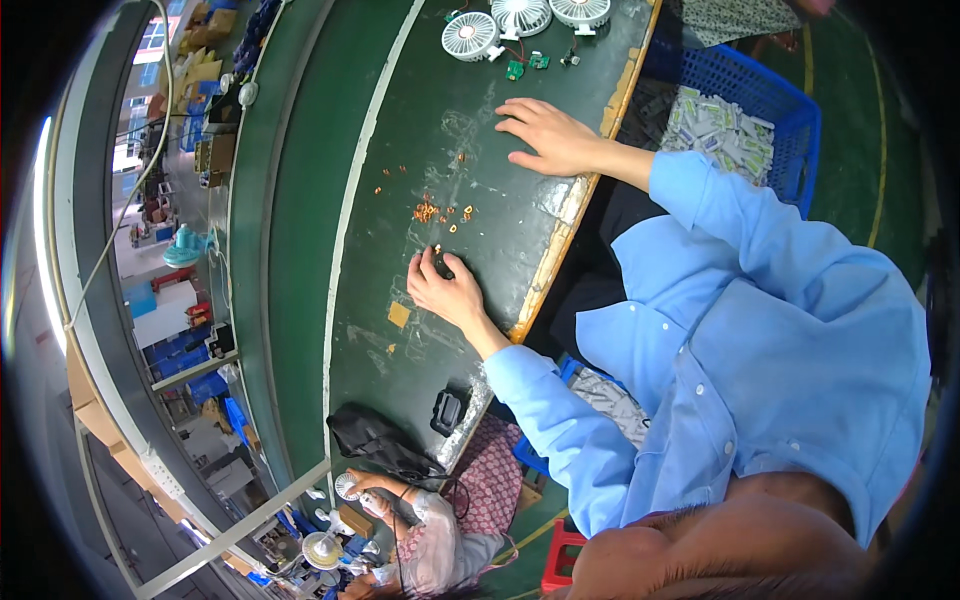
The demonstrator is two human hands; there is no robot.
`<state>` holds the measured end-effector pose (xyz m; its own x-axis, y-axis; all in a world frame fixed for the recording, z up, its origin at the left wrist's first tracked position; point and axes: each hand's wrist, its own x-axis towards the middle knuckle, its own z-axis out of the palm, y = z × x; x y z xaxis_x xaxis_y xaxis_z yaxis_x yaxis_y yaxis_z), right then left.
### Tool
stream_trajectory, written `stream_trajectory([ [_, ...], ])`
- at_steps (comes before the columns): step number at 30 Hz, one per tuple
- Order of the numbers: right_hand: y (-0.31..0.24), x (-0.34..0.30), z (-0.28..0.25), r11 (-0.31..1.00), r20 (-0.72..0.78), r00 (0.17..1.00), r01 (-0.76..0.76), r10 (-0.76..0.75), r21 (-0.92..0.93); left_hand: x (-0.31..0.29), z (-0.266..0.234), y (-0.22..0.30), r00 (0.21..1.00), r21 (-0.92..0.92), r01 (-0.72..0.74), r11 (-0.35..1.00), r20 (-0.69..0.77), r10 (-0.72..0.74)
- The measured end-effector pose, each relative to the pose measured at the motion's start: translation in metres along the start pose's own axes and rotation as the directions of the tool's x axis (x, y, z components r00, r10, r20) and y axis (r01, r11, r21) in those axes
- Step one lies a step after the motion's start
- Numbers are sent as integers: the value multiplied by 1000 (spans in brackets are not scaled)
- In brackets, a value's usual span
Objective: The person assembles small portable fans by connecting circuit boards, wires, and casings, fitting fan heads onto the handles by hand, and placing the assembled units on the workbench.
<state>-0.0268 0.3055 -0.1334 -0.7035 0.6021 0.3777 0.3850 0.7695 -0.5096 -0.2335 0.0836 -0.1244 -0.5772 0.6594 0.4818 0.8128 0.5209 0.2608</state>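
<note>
My left hand rests low over the dark green workbench, its thumb and forefinger apart. A small copper-coloured piece lies at its fingertips; I cannot tell whether they touch it. Just above that hand is a loose pile of tiny copper-coloured rings, with several more scattered around. Higher in the picture, my right hand is palm down with its fingers spread, and nothing shows in it. Beyond it lie several round white fans with thin wires and small green circuit boards.
A yellowish square, a black case and a black bag lie on the bench. Blue crates with white-and-green packets stand beside its worn edge. Another person sits at the lower left, a small white fan at their hand.
</note>
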Motion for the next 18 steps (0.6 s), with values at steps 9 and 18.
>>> stream_trajectory([
  [9, -3, 1, -1, 999, -28, 999, 32, -32, 8, 0, -5, -3, 999, -10, 12, 1000, 34, -12],
  [18, -5, 0, -2, 999, -2, 1000, 19, -18, 31, -2, -6, -2, 999, -140, 36, 989, 31, -32],
])
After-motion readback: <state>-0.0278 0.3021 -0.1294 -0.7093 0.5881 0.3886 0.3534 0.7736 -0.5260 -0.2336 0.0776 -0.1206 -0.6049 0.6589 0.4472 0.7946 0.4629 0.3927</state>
